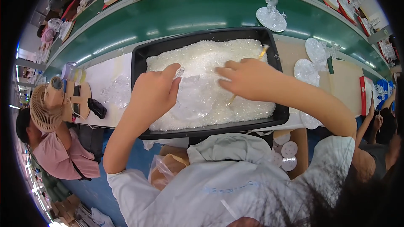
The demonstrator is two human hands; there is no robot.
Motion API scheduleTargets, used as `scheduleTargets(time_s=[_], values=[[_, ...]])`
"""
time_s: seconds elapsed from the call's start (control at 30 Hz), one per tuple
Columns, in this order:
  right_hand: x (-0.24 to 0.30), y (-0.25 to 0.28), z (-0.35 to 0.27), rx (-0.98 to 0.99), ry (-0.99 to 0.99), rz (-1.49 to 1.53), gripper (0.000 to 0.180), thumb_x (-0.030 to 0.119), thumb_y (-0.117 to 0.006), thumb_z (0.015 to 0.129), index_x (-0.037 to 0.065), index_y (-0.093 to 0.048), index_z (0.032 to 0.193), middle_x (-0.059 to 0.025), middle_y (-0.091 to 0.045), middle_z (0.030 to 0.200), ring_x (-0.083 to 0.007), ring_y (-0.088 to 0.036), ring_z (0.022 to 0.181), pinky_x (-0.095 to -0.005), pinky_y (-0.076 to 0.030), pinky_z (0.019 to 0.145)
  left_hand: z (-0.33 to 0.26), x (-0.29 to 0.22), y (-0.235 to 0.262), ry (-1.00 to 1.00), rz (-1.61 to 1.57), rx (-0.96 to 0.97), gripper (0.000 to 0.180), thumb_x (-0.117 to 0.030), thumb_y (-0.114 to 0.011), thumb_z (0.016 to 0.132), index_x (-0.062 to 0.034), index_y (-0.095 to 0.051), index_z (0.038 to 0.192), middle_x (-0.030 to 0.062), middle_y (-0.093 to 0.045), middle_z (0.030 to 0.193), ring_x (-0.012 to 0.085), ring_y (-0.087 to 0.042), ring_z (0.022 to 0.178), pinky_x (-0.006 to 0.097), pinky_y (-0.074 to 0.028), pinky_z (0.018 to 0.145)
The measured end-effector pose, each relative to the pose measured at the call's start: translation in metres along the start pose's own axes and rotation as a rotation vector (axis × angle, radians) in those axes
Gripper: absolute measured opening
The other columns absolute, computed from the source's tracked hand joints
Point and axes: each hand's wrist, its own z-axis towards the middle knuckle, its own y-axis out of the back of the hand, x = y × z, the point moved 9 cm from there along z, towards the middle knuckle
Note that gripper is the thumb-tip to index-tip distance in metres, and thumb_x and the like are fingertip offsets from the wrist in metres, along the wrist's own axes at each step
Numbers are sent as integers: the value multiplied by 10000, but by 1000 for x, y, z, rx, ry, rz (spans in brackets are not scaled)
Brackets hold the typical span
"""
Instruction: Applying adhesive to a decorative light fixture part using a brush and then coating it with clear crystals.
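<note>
In the black tray (285, 101) of glittering clear-white granules (248, 111) lies a clear round disc-based ornament (191, 103), partly blending into the granules. My left hand (158, 88) is at its upper left, thumb and forefinger closed on a small clear faceted part (180, 72) at its edge. Over the granules right of the disc is my right hand (248, 77), its fingertips smeared by motion. A thin yellow stick-like tool (264, 51) pokes out on both sides of this hand and looks tucked in it; its middle is hidden.
A similar clear ornament (271, 17) stands on the green conveyor (189, 8) beyond. More clear discs (307, 70) lie right of the tray, near a dark green tool (330, 64). At left are a beige fan (45, 105), a black object (97, 108) and a co-worker in pink (67, 151).
</note>
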Motion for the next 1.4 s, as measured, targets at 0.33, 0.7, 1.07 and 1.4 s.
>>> scheduleTargets(time_s=[0.33,0.7,1.07,1.4], values=[[20,-21,-12,201,-90,52,115,170,-652,787,84,-718,747,-56,-649,880,-223,-641,935,-330,-528,685,-9,-13,3,185,-223,155,531,-6,-633,805,-44,-556,1328,235,-665,1037,368,-661,801,417,-528,701],[27,-41,-43,604,-87,100,90,144,-665,773,93,-724,728,-53,-651,838,-238,-664,887,-355,-543,673,-25,-46,-7,-755,563,199,135,-66,-645,718,-30,-673,844,138,-575,1297,235,-608,888,344,-536,736],[25,-42,-48,704,-190,259,97,134,-655,779,68,-725,767,-98,-665,866,-289,-686,865,-418,-566,690,-20,-84,-29,-762,648,404,97,-119,-664,579,-57,-592,559,98,-535,692,181,-572,596,288,-457,463],[7,-39,-75,1071,-383,286,74,49,-652,757,19,-711,790,-114,-670,874,-312,-683,856,-419,-568,720,-6,-78,-29,-550,555,402,82,-59,-706,596,-69,-624,588,74,-576,587,221,-641,596,310,-479,493]])
